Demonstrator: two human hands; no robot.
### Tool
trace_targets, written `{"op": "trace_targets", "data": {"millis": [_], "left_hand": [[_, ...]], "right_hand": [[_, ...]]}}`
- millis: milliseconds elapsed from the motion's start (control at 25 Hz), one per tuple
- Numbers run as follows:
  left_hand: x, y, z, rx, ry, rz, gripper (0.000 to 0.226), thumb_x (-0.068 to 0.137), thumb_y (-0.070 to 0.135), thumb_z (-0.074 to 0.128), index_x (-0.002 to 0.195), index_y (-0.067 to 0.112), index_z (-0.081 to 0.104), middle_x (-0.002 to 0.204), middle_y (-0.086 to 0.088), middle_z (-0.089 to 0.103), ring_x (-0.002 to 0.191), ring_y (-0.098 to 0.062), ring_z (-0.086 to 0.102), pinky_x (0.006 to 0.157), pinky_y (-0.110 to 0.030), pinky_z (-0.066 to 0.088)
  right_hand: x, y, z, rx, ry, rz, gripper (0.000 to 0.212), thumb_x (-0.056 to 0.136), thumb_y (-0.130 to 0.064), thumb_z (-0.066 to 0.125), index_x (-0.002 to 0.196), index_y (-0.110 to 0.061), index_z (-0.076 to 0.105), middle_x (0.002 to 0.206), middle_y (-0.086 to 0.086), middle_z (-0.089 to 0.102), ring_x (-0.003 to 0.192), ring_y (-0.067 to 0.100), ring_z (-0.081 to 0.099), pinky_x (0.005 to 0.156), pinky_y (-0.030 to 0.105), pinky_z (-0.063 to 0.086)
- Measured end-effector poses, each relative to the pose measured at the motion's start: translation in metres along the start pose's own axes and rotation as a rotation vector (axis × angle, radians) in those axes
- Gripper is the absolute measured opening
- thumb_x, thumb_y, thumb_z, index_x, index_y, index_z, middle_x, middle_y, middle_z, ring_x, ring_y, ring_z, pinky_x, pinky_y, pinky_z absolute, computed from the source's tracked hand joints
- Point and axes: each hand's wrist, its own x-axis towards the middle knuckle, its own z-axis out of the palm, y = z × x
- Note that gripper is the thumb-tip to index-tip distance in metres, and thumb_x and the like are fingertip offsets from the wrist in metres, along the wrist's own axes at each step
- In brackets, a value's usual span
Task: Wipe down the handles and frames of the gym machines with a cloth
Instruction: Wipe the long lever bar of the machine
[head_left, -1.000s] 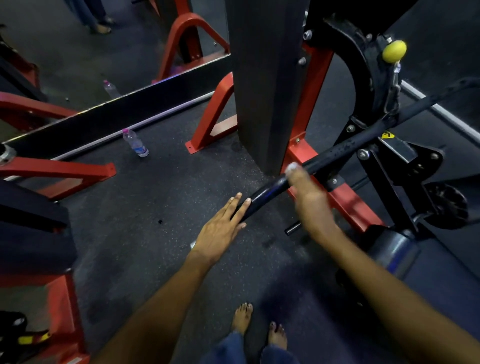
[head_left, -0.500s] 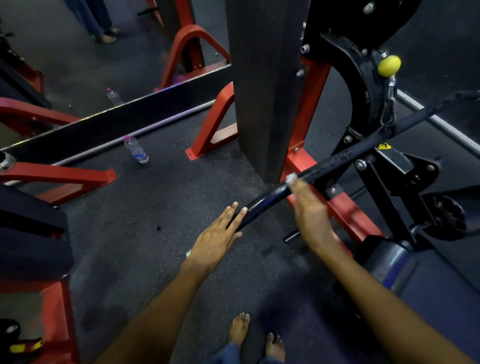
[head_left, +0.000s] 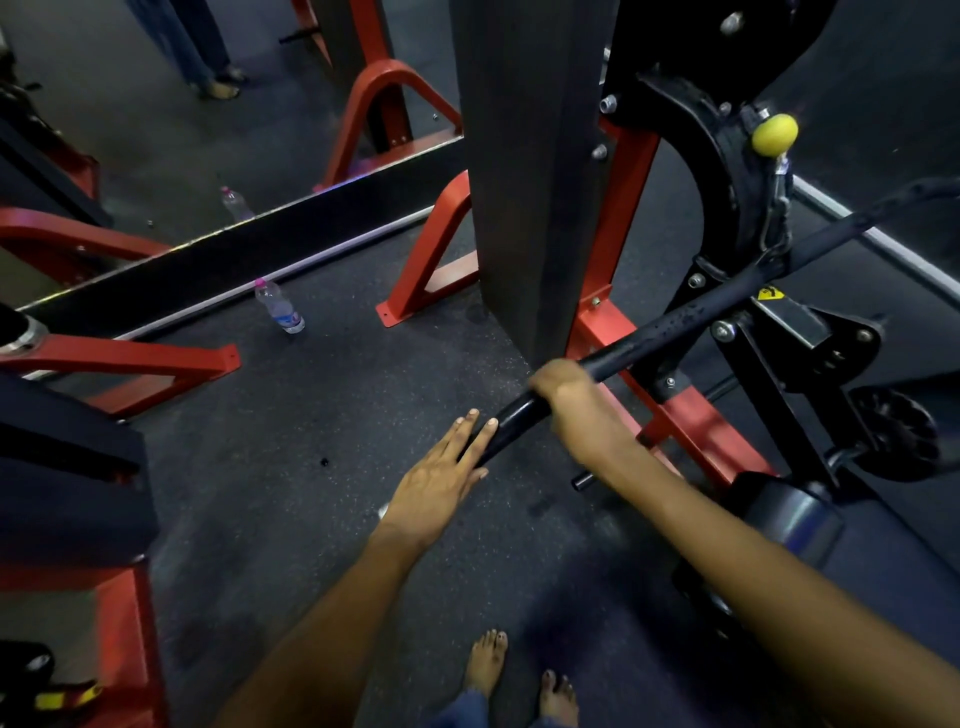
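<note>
**Right hand wrapped on the bar**

The right hand (head_left: 576, 402) curls around the black bar (head_left: 670, 332); any cloth is hidden. The left hand (head_left: 441, 478), fingers straight, touches the bar's lower end. Open floor (head_left: 311, 415) lies left; a pillar (head_left: 524, 182) stands just behind.

handle bar (head_left: 670, 332) | black, glossy, slanted | low end nr floor | cloth not visible

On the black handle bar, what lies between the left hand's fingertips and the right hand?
Only a short bare stretch of the black handle bar separates the left hand from the right hand, head view.
</note>
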Motion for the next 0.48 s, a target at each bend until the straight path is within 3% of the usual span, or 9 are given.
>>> {"op": "trace_targets", "data": {"millis": [80,120,280,320,400,480], "left_hand": [[0.000,0.000,0.002,0.008,0.004,0.002,0.062,0.095,0.036,0.033,0.149,0.022,0.006,0.158,-0.006,0.021,0.142,-0.022,0.030,0.099,-0.034,0.046],[-0.001,0.000,0.001,0.009,0.001,0.002,0.061,0.096,0.037,0.031,0.148,0.024,0.002,0.160,-0.005,0.016,0.144,-0.020,0.025,0.103,-0.034,0.043],[-0.002,0.001,0.000,-0.022,0.016,-0.002,0.059,0.099,0.037,0.028,0.145,0.028,-0.009,0.161,-0.001,0.003,0.148,-0.017,0.011,0.111,-0.033,0.033],[-0.001,0.001,-0.001,-0.015,0.002,-0.009,0.060,0.100,0.036,0.030,0.145,0.028,-0.009,0.162,-0.001,0.003,0.148,-0.017,0.011,0.111,-0.032,0.033],[-0.001,0.003,-0.002,-0.004,0.004,-0.006,0.066,0.098,0.033,0.040,0.150,0.023,-0.001,0.160,-0.005,0.015,0.145,-0.019,0.024,0.105,-0.031,0.041],[-0.001,0.004,-0.003,-0.002,-0.007,0.025,0.069,0.089,0.032,0.051,0.150,0.013,0.023,0.150,-0.011,0.039,0.131,-0.023,0.048,0.088,-0.029,0.053]], "right_hand": [[-0.002,0.004,-0.005,-0.165,-0.189,-0.249,0.035,0.065,0.009,0.052,0.094,-0.002,0.069,0.095,0.012,0.066,0.093,0.029,0.062,0.085,0.040,0.051],[0.006,0.019,-0.016,-0.227,-0.216,-0.225,0.036,0.067,0.006,0.053,0.096,-0.005,0.070,0.097,0.010,0.067,0.095,0.029,0.062,0.087,0.039,0.050],[0.033,0.067,-0.051,-0.468,-0.193,0.316,0.028,0.080,0.000,0.054,0.104,-0.005,0.066,0.104,0.015,0.061,0.099,0.034,0.057,0.092,0.038,0.041],[0.033,0.058,-0.046,-0.473,-0.188,0.371,0.028,0.082,0.000,0.053,0.107,-0.005,0.063,0.106,0.016,0.059,0.101,0.034,0.057,0.092,0.038,0.041],[0.027,0.020,-0.021,-0.415,-0.220,0.197,0.033,0.083,0.002,0.050,0.113,-0.008,0.058,0.110,0.012,0.057,0.105,0.030,0.055,0.092,0.036,0.042],[0.010,-0.006,-0.003,-0.298,-0.286,-0.090,0.039,0.083,0.006,0.047,0.119,-0.007,0.055,0.115,0.011,0.055,0.111,0.027,0.051,0.096,0.035,0.042]]}}
